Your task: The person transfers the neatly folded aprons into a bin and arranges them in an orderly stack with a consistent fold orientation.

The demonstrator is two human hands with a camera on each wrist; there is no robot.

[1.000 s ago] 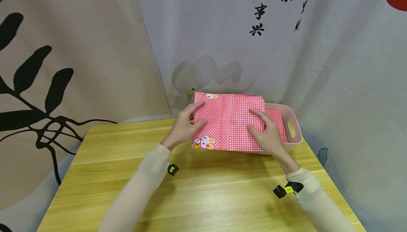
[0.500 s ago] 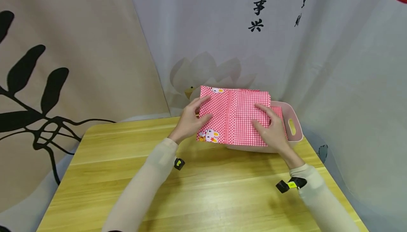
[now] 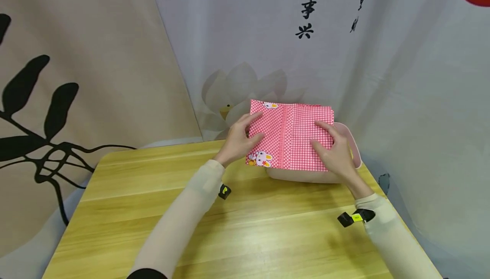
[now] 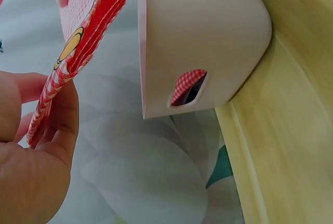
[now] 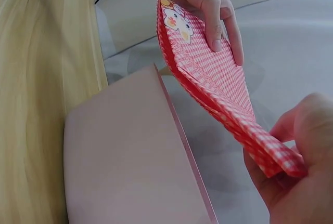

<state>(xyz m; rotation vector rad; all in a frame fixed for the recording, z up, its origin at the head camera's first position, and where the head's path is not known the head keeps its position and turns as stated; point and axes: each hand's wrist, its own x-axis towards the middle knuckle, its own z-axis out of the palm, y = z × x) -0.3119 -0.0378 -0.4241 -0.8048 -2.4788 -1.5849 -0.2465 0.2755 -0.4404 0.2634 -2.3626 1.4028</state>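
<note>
A folded red-and-white checked cloth (image 3: 292, 136) with printed rabbits is held level by both hands. My left hand (image 3: 241, 140) pinches its left edge, thumb on top and fingers beneath, as the left wrist view shows. At the opposite edge my right hand (image 3: 337, 153) grips the cloth the same way; the right wrist view shows the layered folds (image 5: 229, 122) between thumb and fingers. Under the cloth stands a pale pink bin (image 3: 306, 176), its opening mostly covered in the head view. Both wrist views show the cloth raised above the rim.
Through the bin's handle hole (image 4: 188, 87) more red checked fabric (image 4: 186, 84) shows inside, with something dark beside it. The bin stands on a wooden table (image 3: 245, 228) near its back right edge. A printed curtain (image 3: 260, 49) hangs close behind.
Both hands have carried the folded cloth right and slightly away, so that it now covers more of the bin's opening. Both hands keep their hold.
</note>
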